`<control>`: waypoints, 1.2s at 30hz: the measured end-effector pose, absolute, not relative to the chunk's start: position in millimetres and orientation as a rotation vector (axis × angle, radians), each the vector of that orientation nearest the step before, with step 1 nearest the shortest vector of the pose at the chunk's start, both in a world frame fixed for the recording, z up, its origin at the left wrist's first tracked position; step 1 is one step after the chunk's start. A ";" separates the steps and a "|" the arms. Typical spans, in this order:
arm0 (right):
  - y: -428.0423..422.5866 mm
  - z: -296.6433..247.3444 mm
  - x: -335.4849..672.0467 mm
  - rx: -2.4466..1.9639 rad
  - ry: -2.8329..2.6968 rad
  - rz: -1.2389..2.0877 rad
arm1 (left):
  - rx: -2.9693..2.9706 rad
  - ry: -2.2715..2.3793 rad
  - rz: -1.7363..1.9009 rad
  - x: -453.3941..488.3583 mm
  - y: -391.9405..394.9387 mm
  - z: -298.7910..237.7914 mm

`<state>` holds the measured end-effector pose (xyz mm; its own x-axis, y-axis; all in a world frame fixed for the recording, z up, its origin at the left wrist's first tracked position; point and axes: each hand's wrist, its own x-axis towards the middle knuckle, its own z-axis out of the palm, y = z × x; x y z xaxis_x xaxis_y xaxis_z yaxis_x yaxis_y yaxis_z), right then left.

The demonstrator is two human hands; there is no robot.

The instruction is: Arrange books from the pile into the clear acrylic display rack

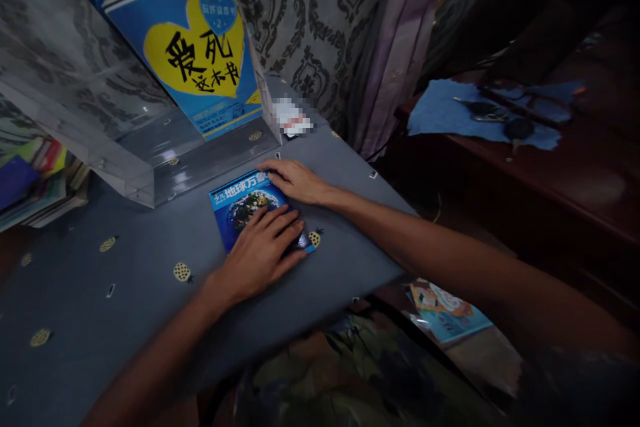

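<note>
A small blue book [225, 219] with a picture of the earth and white Chinese lettering lies flat on the grey tabletop [145, 320]. My left hand [267, 247] rests palm down on its lower part, fingers stretched over the cover and covering some of the globe. At the book's upper right corner is my right hand [300, 181], its fingertips touching the top edge and hiding the end of the title. Its fingers reach out loosely, not wrapped round anything.
Behind the book stands a clear plastic rack [220, 163] holding a blue book with a yellow heart [195, 53]. Stacked books [45, 190] lie at the left. Glasses and a blue cloth [440, 110] are on a dark red surface at right. Another book [447, 310] lies below the table edge.
</note>
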<state>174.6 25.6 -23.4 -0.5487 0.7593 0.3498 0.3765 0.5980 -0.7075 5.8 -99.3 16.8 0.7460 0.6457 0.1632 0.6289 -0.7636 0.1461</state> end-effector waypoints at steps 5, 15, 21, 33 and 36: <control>25.9 -26.7 172.2 -0.908 -2.289 0.640 | 2.902 1.042 0.242 8.6 -107.5 13.0; 19.7 -4.2 178.6 -1.142 -2.178 0.579 | 2.850 0.981 0.369 -11.3 -117.1 37.3; 13.6 7.5 180.2 -1.132 -2.147 0.748 | 2.834 1.438 0.466 -33.0 -121.0 35.8; 12.6 5.5 180.0 -1.132 -2.079 0.701 | 2.956 1.816 0.272 -15.8 -106.8 12.7; 12.9 6.7 180.3 -1.136 -2.038 0.690 | 2.944 1.805 0.287 -15.7 -107.4 12.9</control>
<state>180.3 12.9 6.7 -0.3757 0.8725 0.3122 0.5037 0.4751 -0.7215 -15.7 -107.4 12.9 0.4581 0.8358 0.3026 0.8885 -0.4197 -0.1857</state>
